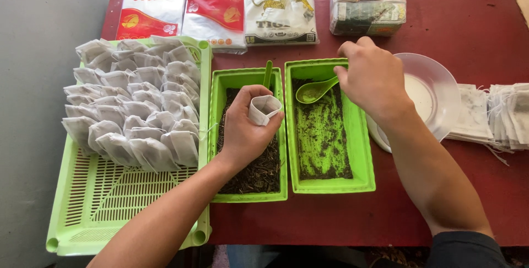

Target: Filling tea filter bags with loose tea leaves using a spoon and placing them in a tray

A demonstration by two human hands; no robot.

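A: Holding the small white filter bag (264, 109) in your left hand (245, 130), you keep its mouth pinched open and facing up, right over the left green tub (220, 135) of dark leaf.

B: And the spoon?

A: Your right hand (372, 78) is closed on the handle of the green spoon (314, 91). Its bowl sits over the far end of the right green tub (361, 152), to the right of the bag, the long axis running from your fingers down-left toward the bag's mouth. The right hand is the nearer one to that tub (the left stays with the bag).

B: Around the tubs?

A: Left of them, a green slatted tray (110, 207) stacked with filled bags (135, 108); right of them, a clear plastic plate (435, 91) and flat empty bags (501, 116); beyond them, sealed packets (215, 11) on the red table (468, 25).
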